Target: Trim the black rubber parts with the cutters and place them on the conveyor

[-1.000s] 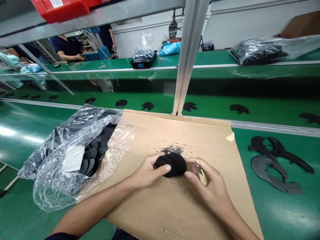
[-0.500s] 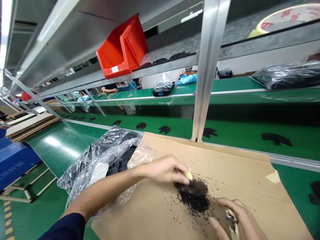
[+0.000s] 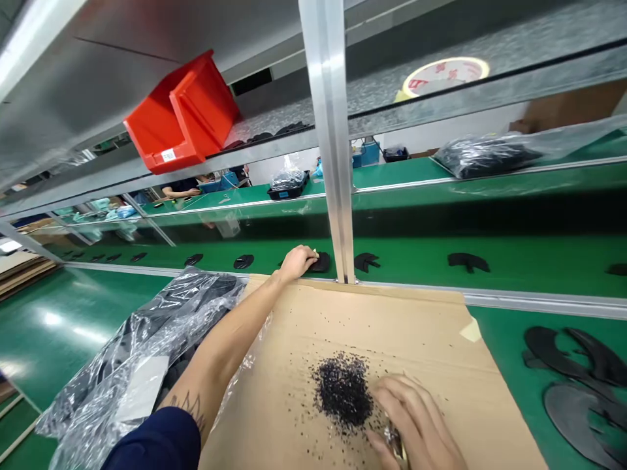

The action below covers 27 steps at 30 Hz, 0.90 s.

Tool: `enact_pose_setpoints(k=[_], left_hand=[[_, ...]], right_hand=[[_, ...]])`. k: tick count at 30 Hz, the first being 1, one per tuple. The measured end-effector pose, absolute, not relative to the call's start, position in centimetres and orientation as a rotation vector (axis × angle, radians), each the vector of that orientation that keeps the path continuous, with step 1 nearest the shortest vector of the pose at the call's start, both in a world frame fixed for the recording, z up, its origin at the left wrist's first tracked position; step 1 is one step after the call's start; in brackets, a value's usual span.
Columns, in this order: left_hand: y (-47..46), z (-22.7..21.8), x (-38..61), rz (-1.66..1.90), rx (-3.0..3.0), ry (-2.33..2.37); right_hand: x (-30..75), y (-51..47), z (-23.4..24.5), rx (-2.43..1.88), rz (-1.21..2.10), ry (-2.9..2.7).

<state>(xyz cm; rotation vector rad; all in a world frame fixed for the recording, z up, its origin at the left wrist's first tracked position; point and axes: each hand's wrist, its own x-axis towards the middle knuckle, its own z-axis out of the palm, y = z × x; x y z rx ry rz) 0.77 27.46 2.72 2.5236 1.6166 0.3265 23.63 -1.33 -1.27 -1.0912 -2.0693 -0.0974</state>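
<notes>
Head view: one heap of black crumbs sits at six o'clock on a cardboard sheet, with open cardboard beyond it toward twelve. Your left hand, fingers curled, rests at twelve o'clock on a black cut-out, just beside an aluminium upright and past the sheet's far edge; whether it grips, you cannot tell. Your right hand, at five, closes around a small metal tool, mostly hidden, near the heap. Six larger cut-outs, that one included, line the far green conveyor belt. One plastic bag at eight o'clock overlaps the sheet's left edge.
</notes>
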Motion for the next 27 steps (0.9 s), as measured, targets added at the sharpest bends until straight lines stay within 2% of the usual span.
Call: enact_pose_setpoints(k=[4, 10, 15, 21, 23, 25, 27], left_hand=[[28.2, 1.9, 0.2, 0.167, 2.436, 1.772], [27.4, 2.9, -3.3, -0.016, 2.198, 2.109], [24.7, 5.1, -4.3, 0.144, 2.199, 2.102], [17.3, 8.5, -3.2, 0.386, 2.372, 1.638], [12.9, 8.4, -2.7, 0.406, 2.389, 1.411], [8.5, 7.7, -2.0, 0.5, 2.385, 0.971], [4.8, 6.7, -1.4, 0.518, 2.327, 0.834]], right_hand=[[23.8, -1.4, -1.8, -1.094, -0.126, -2.127], [23.2, -1.8, -1.4, -1.043, -0.15, -2.151], [22.9, -1.5, -1.1, -1.03, -0.055, -2.067], [23.2, -1.3, -0.9, -1.011, -0.037, -2.005], [23.2, -1.3, -1.0, -1.021, -0.034, -2.009], [23.3, -1.2, -1.4, -1.014, 0.011, -2.04], [23.2, -0.8, -2.0, -0.905, 0.057, -2.1]])
